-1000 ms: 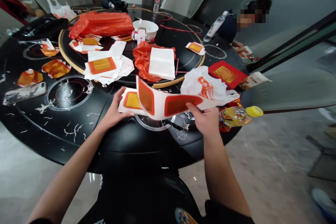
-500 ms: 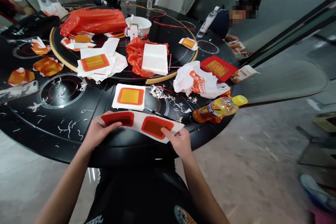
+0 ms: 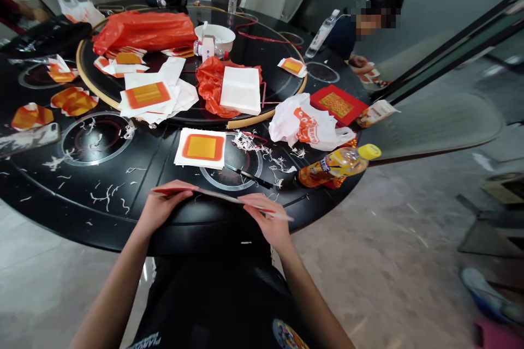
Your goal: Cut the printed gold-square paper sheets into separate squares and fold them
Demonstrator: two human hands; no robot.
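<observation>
**Q:** What's the biggest thing in front of you?

**A:** A round black table with a wood-rimmed turntable on it. A seated person is working at the far right side.

**Q:** What's on the turntable?

**A:** An orange plastic bag lies toward the back, and a white bowl sits near it. Closer to me are loose white paper sheets and a white paper stack on crumpled orange plastic.

**Q:** And on the table near you?

**A:** There's a white carrier bag, and a yellow-capped bottle lying on its side. A white card printed with an orange-and-yellow square lies just beside a black pen. White paper shreds are scattered around.

**Q:** Where's the thing you're handling?

**A:** A white paper strip, showing red near one end, is just above the table's near edge. I see it edge-on.

**Q:** Your fingers?

**A:** They're closed narrowly on it: my left hand grips one end and my right hand the other.
</observation>
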